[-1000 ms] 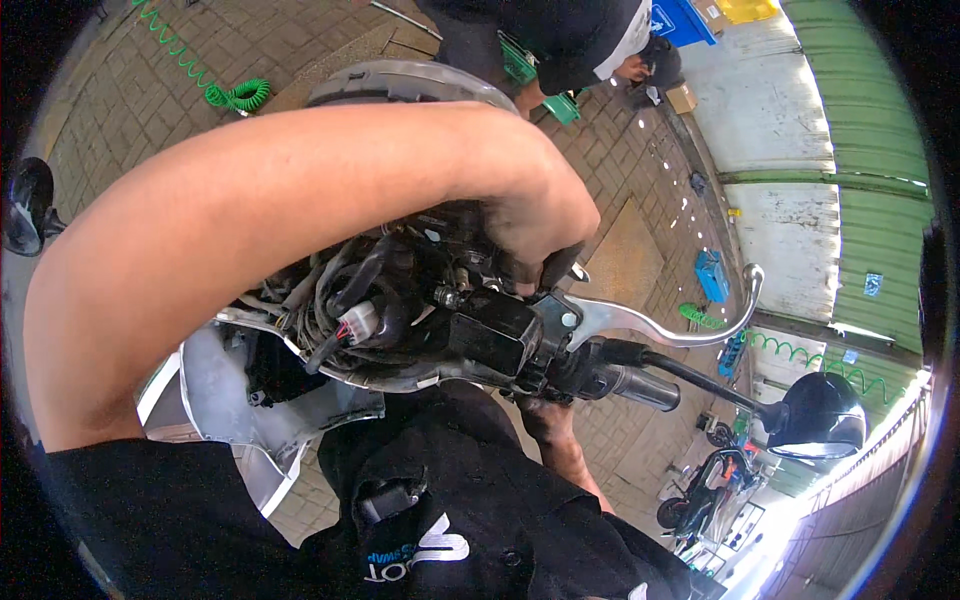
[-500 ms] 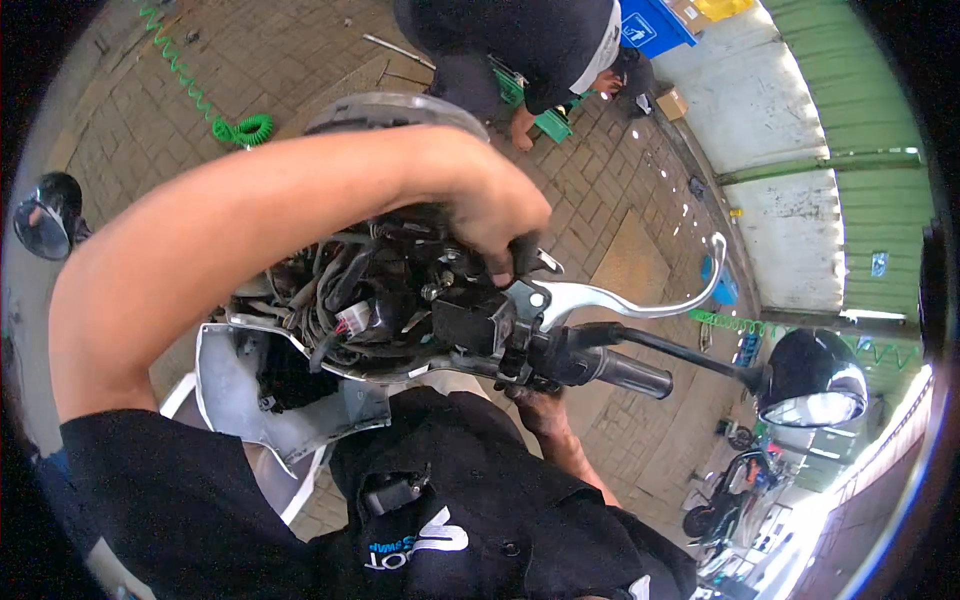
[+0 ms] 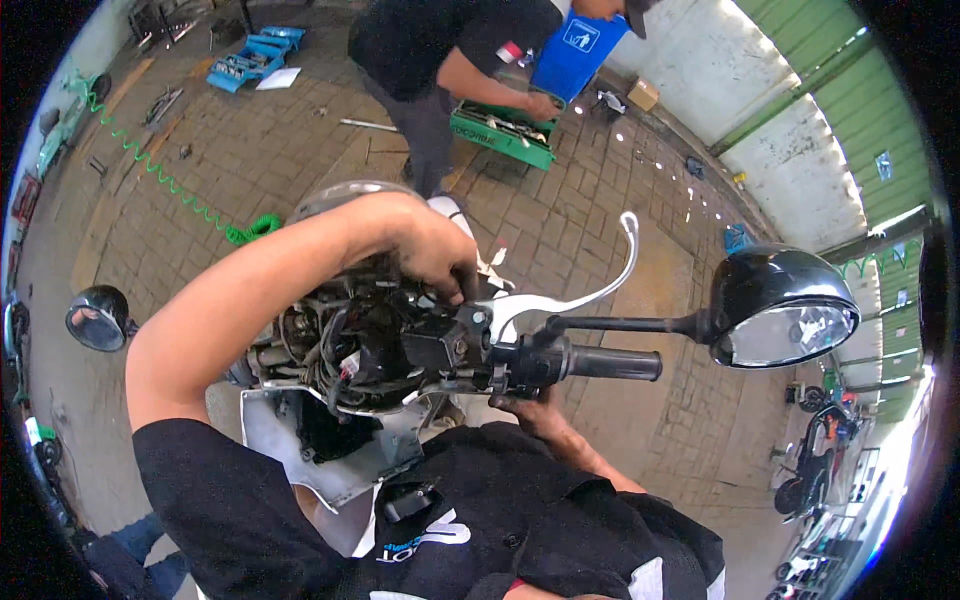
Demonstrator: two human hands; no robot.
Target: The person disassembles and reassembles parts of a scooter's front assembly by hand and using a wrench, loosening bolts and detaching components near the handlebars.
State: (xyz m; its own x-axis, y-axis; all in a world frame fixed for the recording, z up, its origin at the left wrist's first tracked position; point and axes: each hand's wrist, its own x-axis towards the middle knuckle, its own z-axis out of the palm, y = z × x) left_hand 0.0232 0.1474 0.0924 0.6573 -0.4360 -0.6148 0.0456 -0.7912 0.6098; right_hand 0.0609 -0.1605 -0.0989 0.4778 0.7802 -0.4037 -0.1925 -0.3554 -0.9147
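The stripped front of a motorcycle is in front of me. Bundled wires (image 3: 320,340) and a black brake fluid reservoir (image 3: 432,350) lie exposed at its middle. Over them reaches my left hand (image 3: 435,250), its fingers curled down beside the base of the silver brake lever (image 3: 570,300); what they grip is hidden. Under the handlebar, by the black switch housing (image 3: 535,362), is my right hand (image 3: 530,408), with its fingers mostly covered. The black rubber grip (image 3: 620,364) and a round mirror (image 3: 785,310) extend to the right.
A white fairing panel (image 3: 335,460) hangs nearest my body. Ahead, a co-worker (image 3: 420,60) reaches into a green toolbox (image 3: 500,135) beside a blue bin (image 3: 580,50). A green coiled hose (image 3: 250,230), a blue toolbox (image 3: 255,60) and parked motorcycles (image 3: 815,455) stand around.
My view has shifted, and the motorcycle appears lower and further left. Both hands stay near the same parts of the handlebar. The co-worker's arm is now over the green toolbox.
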